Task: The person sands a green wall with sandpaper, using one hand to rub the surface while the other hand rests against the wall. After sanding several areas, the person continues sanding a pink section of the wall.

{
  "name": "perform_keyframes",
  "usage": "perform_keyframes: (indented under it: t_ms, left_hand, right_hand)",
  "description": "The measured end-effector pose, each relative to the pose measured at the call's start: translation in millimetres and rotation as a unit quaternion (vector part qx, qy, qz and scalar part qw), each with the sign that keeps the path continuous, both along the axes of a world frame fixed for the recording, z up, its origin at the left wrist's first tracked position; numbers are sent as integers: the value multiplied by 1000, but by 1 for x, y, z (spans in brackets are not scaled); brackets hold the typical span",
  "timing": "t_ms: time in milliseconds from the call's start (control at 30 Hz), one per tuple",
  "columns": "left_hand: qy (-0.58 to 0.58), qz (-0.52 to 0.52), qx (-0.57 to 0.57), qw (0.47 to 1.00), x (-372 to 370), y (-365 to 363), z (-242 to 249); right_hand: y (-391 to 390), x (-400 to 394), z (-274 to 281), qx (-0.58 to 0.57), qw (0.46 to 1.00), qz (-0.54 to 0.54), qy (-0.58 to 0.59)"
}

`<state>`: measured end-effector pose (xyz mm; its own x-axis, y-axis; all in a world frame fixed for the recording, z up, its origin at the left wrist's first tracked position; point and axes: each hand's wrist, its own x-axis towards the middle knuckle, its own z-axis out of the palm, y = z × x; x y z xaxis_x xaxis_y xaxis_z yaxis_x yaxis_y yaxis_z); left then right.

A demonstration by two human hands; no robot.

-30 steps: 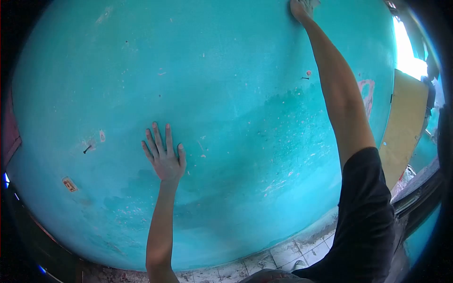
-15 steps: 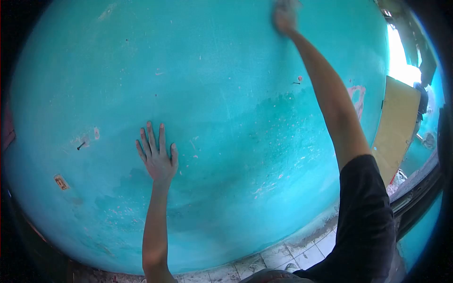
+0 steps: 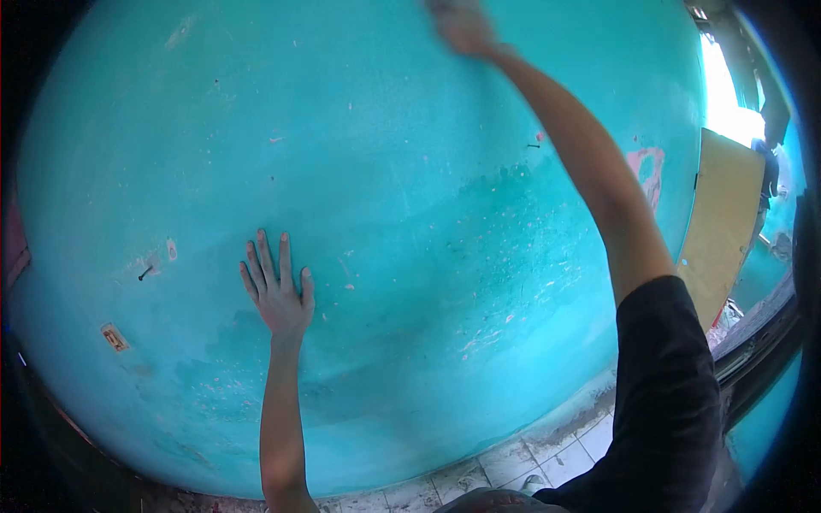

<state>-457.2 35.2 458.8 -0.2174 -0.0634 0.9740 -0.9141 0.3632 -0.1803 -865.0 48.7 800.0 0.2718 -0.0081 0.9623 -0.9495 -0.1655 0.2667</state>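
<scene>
A turquoise painted wall point(image 3: 385, 214) with scuffs, chips and darker patches fills most of the view. My left hand point(image 3: 280, 295) lies flat against it, fingers spread, left of the middle; its skin looks dusty. High up at the top edge, my right hand point(image 3: 462, 27) is at the wall, with the arm stretched out. Motion blurs its fingers, and the frame's edge cuts part of them off, so whether it holds anything cannot be made out.
Nails stick out of the wall, one at the left point(image 3: 147, 272) and one near my right forearm point(image 3: 534, 145). A small socket-like opening point(image 3: 114, 337) is at lower left. A yellowish board point(image 3: 725, 218) stands at the right by a bright opening. Dusty floor tiles point(image 3: 505, 462) run below.
My right hand has swept left along the top of the wall. My left hand keeps its flat pose, and the view has shifted slightly.
</scene>
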Motion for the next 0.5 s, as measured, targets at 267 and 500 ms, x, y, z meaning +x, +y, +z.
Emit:
perform_keyframes:
  t_ms: [267,500]
  left_hand:
    - [12,24,-13,1000,-7,1,1]
    - [-9,15,-13,1000,3,-3,3]
  right_hand:
    - [-31,61,31,166,976,-86,-109]
    - [-20,38,-32,-106,973,83,185]
